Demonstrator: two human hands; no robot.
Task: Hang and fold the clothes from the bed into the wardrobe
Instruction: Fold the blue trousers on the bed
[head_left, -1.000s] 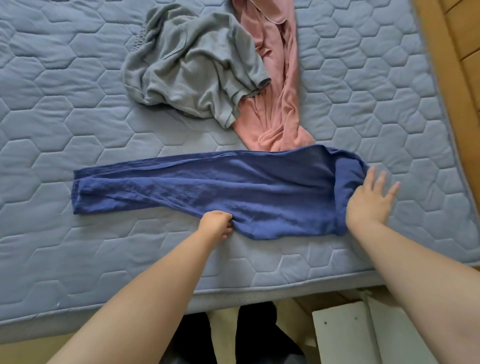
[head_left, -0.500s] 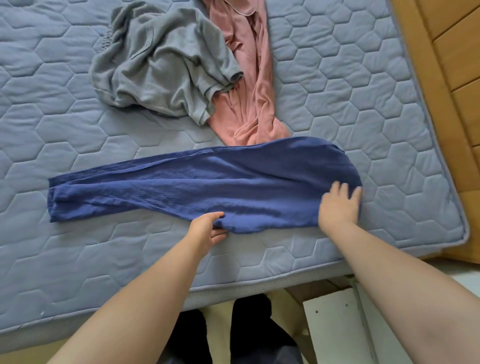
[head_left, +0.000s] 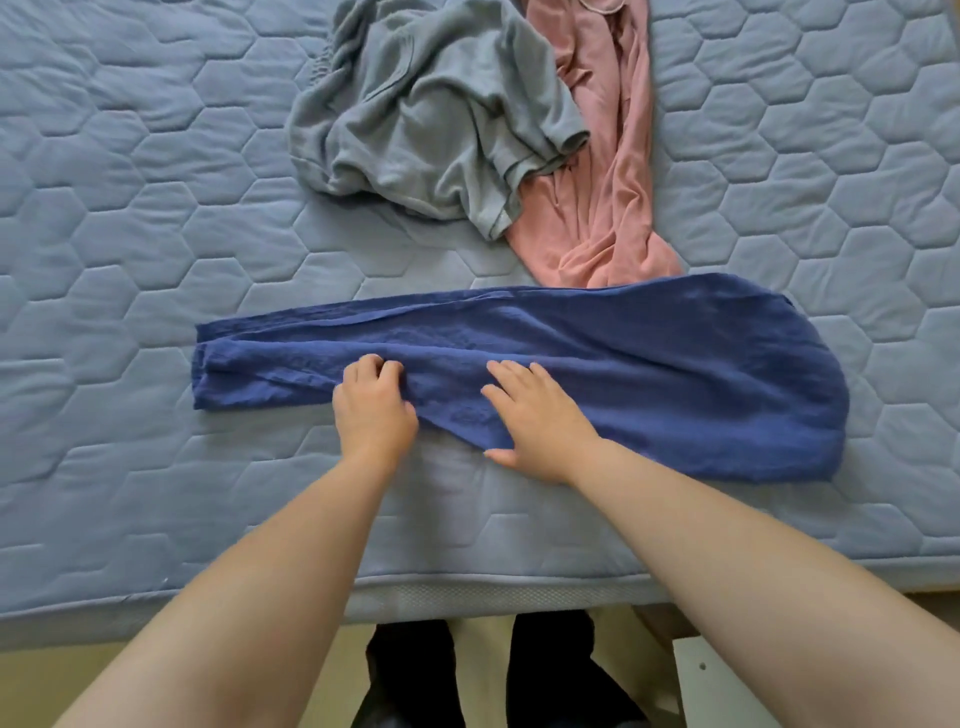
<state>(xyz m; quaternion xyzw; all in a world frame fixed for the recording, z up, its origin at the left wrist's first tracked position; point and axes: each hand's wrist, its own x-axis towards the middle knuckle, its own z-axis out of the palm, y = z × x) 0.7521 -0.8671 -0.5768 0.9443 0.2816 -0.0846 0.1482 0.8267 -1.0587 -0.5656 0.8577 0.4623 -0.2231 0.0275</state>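
Dark blue trousers (head_left: 649, 374) lie flat and folded lengthwise across the bed (head_left: 130, 234), legs to the left and waist to the right. My left hand (head_left: 374, 410) sits on the leg part, its fingers curled into the fabric. Just to its right, my right hand (head_left: 537, 423) rests flat on the trousers with straight fingers, its thumb on the mattress at the near edge. A crumpled grey garment (head_left: 436, 119) and a pink garment (head_left: 602, 197) lie farther back; the trousers cover the pink one's near end.
The bed's near edge (head_left: 467, 597) runs across the bottom of the view. Below it are a tan floor, my dark-clad legs (head_left: 550, 675) and a white board (head_left: 722, 686) at the lower right.
My right hand has left the waist end and moved left to the middle of the trousers. My left hand has shifted from the near edge up onto the fabric.
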